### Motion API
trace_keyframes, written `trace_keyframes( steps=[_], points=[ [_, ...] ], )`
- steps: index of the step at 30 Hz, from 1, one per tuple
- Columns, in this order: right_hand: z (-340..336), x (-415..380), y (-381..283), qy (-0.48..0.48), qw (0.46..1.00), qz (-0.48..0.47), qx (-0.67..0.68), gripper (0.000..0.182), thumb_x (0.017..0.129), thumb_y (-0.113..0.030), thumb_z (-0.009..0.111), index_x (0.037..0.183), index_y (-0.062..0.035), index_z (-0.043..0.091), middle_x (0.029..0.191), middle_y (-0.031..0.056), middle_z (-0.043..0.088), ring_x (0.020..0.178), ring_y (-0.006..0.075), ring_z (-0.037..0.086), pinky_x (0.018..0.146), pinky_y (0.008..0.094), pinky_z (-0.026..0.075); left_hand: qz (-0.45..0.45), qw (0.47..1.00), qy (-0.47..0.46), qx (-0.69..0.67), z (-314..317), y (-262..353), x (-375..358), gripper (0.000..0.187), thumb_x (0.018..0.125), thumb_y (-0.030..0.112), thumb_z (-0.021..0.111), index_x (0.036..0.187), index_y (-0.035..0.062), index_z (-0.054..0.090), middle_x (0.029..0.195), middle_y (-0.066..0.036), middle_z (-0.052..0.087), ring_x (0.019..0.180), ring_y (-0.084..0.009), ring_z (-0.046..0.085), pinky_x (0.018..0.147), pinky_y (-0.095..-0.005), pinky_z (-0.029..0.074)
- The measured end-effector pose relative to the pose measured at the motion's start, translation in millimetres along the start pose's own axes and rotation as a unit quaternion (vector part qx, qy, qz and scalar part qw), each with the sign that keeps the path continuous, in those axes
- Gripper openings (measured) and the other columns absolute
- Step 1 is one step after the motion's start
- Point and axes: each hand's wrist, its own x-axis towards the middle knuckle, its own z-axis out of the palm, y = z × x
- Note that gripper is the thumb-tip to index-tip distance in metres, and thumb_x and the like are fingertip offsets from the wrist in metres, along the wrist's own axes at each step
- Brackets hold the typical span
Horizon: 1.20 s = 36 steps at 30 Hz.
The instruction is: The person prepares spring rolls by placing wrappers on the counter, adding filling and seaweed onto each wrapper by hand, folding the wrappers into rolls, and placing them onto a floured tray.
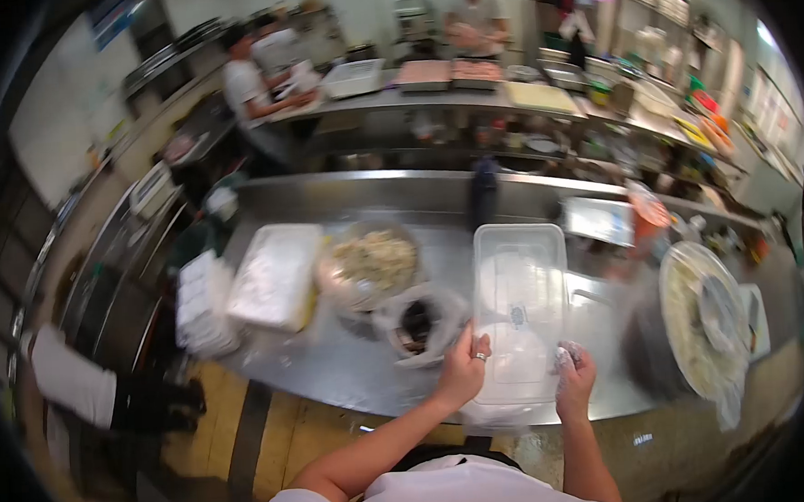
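A clear plastic container (518, 286) with a translucent lid lies in front of me on the steel worktable, with pale rounded contents showing through. My left hand (464, 370), a ring on one finger, is closed on its near left edge. At the near right edge, my right hand (575, 382) has curled fingers dusted with white, gripping the container's side. Left of the container is a plastic bag (453, 305) opened around dark contents. Beyond that bag stands a bowl of pale shredded food (372, 261).
A white box (276, 271) and stacked white trays (202, 307) stand left on the steel worktable (354, 373). To the right is a large plastic-lined tub (683, 327) with a bowl in it. People work at a far counter; another person (86, 381) is at lower left.
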Motion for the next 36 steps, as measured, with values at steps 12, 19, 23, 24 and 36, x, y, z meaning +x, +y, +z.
trace_keyframes(
  steps=[12, 19, 23, 24, 36],
  points=[
    [346.5, -167.6, 6.4, -0.359, 0.928, -0.04, -0.091, 0.021, 0.104, -0.01, 0.069, 0.119, 0.0038, 0.074, 0.092, -0.0006, 0.07, 0.081, 0.0061, 0.058, 0.073, 0.0261, 0.049, 0.072, 0.919, 0.349, 0.17, -368.0, -54.9, -143.8, 0.054, 0.108, 0.013, 0.064, 0.157, -0.0066, 0.051, 0.092, -0.012, 0.059, 0.075, -0.0205, 0.056, 0.07, -0.0345, 0.05],
    [516.2, -230.1, -3.7, -0.48, 0.845, -0.144, -0.187, 0.017, 0.102, -0.012, 0.068, 0.099, 0.0041, 0.07, 0.073, 0.0062, 0.063, 0.068, 0.0131, 0.051, 0.062, 0.0367, 0.045, 0.028, 0.854, 0.453, 0.255, -526.5, -62.5, -171.5, 0.047, 0.105, 0.012, 0.067, 0.147, -0.0071, 0.061, 0.102, -0.018, 0.064, 0.082, -0.0306, 0.065, 0.075, -0.0414, 0.054],
    [595.1, -232.0, 11.2, -0.461, 0.828, -0.228, -0.225, 0.022, 0.098, -0.016, 0.069, 0.09, 0.0047, 0.068, 0.073, 0.023, 0.064, 0.064, 0.0335, 0.058, 0.064, 0.0453, 0.048, -0.016, 0.814, 0.464, 0.349, -596.9, -62.7, -145.1, 0.047, 0.104, 0.014, 0.065, 0.148, -0.0036, 0.062, 0.108, -0.021, 0.066, 0.093, -0.0405, 0.068, 0.084, -0.0497, 0.056],
    [614.1, -230.0, 19.4, -0.461, 0.825, -0.231, -0.23, 0.023, 0.097, -0.017, 0.069, 0.091, 0.0047, 0.069, 0.074, 0.0235, 0.064, 0.065, 0.0356, 0.06, 0.064, 0.0464, 0.048, -0.027, 0.808, 0.462, 0.365, -613.3, -63.2, -137.0, 0.047, 0.105, 0.015, 0.065, 0.148, -0.003, 0.061, 0.109, -0.021, 0.066, 0.096, -0.0406, 0.068, 0.085, -0.0502, 0.056],
    [758.5, -215.5, 64.3, -0.455, 0.817, -0.221, -0.278, 0.031, 0.092, -0.017, 0.074, 0.114, 0.0041, 0.072, 0.101, 0.023, 0.071, 0.086, 0.0435, 0.07, 0.078, 0.0521, 0.057, -0.035, 0.779, 0.417, 0.467, -756.5, -92.2, -42.6, 0.044, 0.103, 0.014, 0.065, 0.145, -0.0009, 0.065, 0.104, -0.02, 0.065, 0.095, -0.0415, 0.066, 0.083, -0.0521, 0.054]
  ],
)
